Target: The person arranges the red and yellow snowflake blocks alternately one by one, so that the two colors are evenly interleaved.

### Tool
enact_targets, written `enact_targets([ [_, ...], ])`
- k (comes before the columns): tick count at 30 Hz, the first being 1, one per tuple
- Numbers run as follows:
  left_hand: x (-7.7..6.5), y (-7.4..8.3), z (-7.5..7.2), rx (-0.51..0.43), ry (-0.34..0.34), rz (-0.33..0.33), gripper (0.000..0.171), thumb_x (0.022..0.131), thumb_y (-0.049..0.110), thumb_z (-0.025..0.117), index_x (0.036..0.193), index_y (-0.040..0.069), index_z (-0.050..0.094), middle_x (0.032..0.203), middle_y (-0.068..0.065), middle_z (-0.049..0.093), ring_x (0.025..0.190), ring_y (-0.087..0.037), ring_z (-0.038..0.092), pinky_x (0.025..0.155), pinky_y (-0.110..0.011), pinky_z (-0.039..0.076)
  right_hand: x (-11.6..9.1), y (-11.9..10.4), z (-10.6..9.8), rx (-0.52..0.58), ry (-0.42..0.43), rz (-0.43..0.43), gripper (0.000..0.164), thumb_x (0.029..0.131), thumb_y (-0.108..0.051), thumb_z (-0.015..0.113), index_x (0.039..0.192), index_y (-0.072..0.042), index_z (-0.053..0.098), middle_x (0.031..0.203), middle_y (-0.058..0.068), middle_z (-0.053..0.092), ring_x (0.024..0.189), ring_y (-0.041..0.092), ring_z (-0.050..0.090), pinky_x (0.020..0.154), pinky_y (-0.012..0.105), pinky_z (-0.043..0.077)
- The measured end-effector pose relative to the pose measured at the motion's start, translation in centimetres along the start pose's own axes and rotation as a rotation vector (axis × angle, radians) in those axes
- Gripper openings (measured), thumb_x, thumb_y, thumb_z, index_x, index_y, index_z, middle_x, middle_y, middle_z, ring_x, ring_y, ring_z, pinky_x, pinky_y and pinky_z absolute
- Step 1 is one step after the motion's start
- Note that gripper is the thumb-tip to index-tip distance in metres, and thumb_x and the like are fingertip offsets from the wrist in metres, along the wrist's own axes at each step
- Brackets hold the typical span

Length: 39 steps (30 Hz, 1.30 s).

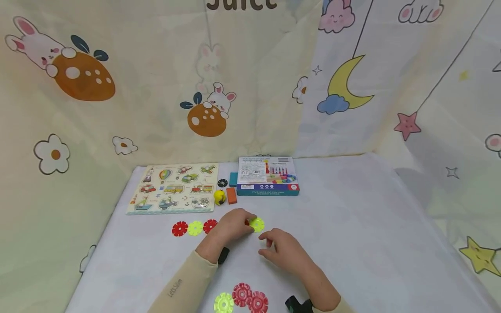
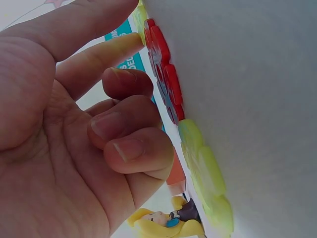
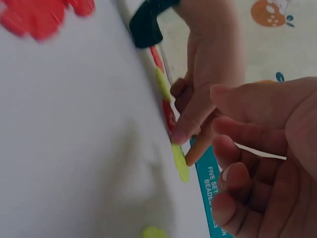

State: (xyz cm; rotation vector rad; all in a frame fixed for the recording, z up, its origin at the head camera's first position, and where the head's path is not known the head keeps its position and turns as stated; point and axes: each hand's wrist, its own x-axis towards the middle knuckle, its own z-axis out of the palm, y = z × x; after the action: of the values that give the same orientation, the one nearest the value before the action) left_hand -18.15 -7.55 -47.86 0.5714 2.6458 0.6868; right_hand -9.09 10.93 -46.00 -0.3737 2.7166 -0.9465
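Note:
A row of notched plastic discs runs across the white table: a red disc (image 1: 179, 228), a yellow-green disc (image 1: 195, 228), another red disc (image 1: 209, 225) and, past my left hand, a yellow-green end disc (image 1: 257, 224). My left hand (image 1: 234, 224) pinches this end disc at its edge with thumb and forefinger, the other fingers curled in, as the left wrist view shows. Part of the row is hidden behind that hand. Just right of the end disc, my right hand (image 1: 286, 251) hovers with loosely bent fingers (image 3: 233, 176), holding nothing.
Nearer me lie a loose yellow-green disc (image 1: 224, 302) and two red discs (image 1: 242, 294). Behind the row are a picture puzzle board (image 1: 176, 188), a boxed bead set (image 1: 268, 176), an orange block (image 1: 232, 195), a yellow-haired figurine (image 2: 168, 218) and a black round piece (image 1: 222, 183).

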Motion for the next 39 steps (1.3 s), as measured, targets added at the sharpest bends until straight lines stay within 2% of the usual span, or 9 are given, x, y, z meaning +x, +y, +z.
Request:
enact_targets([
  [5,0.0,-0.1,-0.2,-0.002,-0.003,0.004,0.042,0.083,0.027,0.072,0.124,0.019,0.064,0.106,0.002,0.064,0.091,-0.016,0.051,0.084,-0.035,0.047,-2.9,-0.7,1.2,0.019,-0.134,-0.042,0.032,0.078,-0.040,0.075,0.103,-0.022,0.068,0.076,-0.008,0.051,0.066,0.007,0.045,0.057,0.023,0.040],
  [11,0.1,-0.2,-0.1,-0.014,-0.012,0.003,0.043,0.083,0.027,0.072,0.124,0.018,0.064,0.109,0.000,0.063,0.092,-0.017,0.051,0.085,-0.036,0.046,-5.3,-1.1,2.8,0.036,-0.291,0.026,0.028,0.073,-0.043,0.078,0.092,-0.028,0.065,0.076,-0.010,0.051,0.069,0.006,0.047,0.060,0.026,0.041],
  [15,0.1,-0.2,0.0,-0.016,-0.012,-0.006,0.043,0.083,0.027,0.072,0.125,0.019,0.064,0.108,0.001,0.063,0.092,-0.017,0.051,0.085,-0.036,0.046,-5.6,-1.3,3.7,0.010,-0.336,0.103,0.033,0.067,-0.043,0.082,0.089,-0.026,0.063,0.077,-0.011,0.051,0.068,0.008,0.048,0.061,0.029,0.042],
  [20,0.2,-0.3,0.1,-0.017,-0.013,-0.012,0.043,0.083,0.029,0.072,0.125,0.020,0.064,0.106,0.003,0.063,0.090,-0.015,0.050,0.083,-0.033,0.046,-5.2,-1.7,4.4,-0.077,-0.354,0.129,0.039,0.062,-0.044,0.084,0.086,-0.022,0.062,0.078,-0.011,0.049,0.065,0.010,0.048,0.060,0.029,0.043],
  [23,0.3,-0.3,0.1,-0.021,-0.015,-0.010,0.044,0.083,0.029,0.072,0.124,0.020,0.064,0.104,0.003,0.063,0.089,-0.015,0.050,0.081,-0.032,0.046,-5.1,-2.0,4.5,-0.081,-0.354,0.157,0.046,0.057,-0.043,0.088,0.088,-0.022,0.060,0.077,-0.009,0.048,0.067,0.010,0.048,0.060,0.028,0.045],
  [26,0.3,-0.3,0.1,-0.021,-0.017,-0.015,0.044,0.083,0.030,0.072,0.125,0.020,0.064,0.103,0.004,0.063,0.088,-0.015,0.049,0.079,-0.031,0.045,-5.3,-2.2,4.4,-0.048,-0.349,0.173,0.046,0.058,-0.039,0.088,0.088,-0.023,0.057,0.073,-0.006,0.050,0.066,0.011,0.048,0.058,0.029,0.046],
  [33,0.4,-0.3,0.2,-0.007,-0.013,-0.011,0.044,0.083,0.029,0.072,0.124,0.021,0.064,0.102,0.004,0.063,0.088,-0.015,0.050,0.078,-0.030,0.045,-5.9,-2.5,3.2,0.139,-0.391,0.133,0.021,0.078,-0.026,0.076,0.081,-0.025,0.056,0.063,-0.001,0.052,0.058,0.014,0.049,0.052,0.026,0.040],
  [36,0.5,-0.4,0.2,0.001,-0.010,-0.011,0.044,0.082,0.030,0.073,0.124,0.021,0.064,0.103,0.004,0.063,0.089,-0.014,0.050,0.079,-0.030,0.046,-5.8,-2.4,2.1,0.256,-0.385,0.125,0.020,0.078,-0.020,0.075,0.089,-0.025,0.058,0.069,-0.002,0.056,0.058,0.014,0.052,0.053,0.025,0.043],
  [39,0.5,-0.5,0.2,0.005,-0.006,-0.010,0.044,0.082,0.030,0.073,0.124,0.021,0.064,0.103,0.004,0.063,0.090,-0.014,0.051,0.080,-0.031,0.046,-5.4,-2.2,0.8,0.347,-0.353,0.073,0.024,0.080,-0.017,0.073,0.102,-0.023,0.064,0.079,-0.003,0.060,0.059,0.016,0.057,0.055,0.026,0.048],
])
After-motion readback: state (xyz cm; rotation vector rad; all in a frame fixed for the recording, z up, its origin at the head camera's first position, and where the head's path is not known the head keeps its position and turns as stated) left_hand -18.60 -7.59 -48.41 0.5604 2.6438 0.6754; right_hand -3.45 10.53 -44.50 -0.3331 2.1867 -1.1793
